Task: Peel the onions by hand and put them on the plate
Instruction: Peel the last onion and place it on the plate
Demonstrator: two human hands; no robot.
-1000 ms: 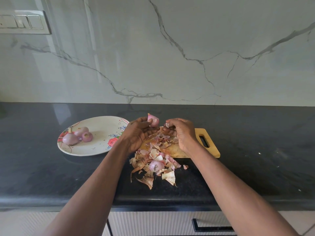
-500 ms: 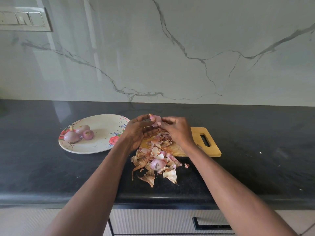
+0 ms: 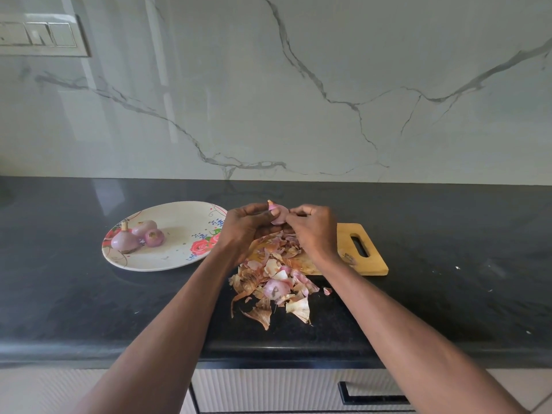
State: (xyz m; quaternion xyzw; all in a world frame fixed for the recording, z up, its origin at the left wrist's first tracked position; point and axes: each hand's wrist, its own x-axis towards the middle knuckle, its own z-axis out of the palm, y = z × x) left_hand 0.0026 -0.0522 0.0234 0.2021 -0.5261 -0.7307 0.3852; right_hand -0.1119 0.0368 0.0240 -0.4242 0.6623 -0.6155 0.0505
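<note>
Pink onion (image 3: 278, 213) held by both hands.

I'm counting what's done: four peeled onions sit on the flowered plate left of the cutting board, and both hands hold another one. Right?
Not four: the head view shows three onions on the plate. The rest holds: left hand and right hand hold another onion.

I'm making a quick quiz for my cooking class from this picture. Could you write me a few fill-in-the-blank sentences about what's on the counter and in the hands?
1. The number of onions lying on the flowered plate is ____.
2. Both hands, left hand and right hand, hold one ____ between them.
3. The pile of onion skins spills off a wooden ____ with a handle slot.
4. The plate sits to the ____ of the left hand.

Missing words: three; onion; cutting board; left
</note>
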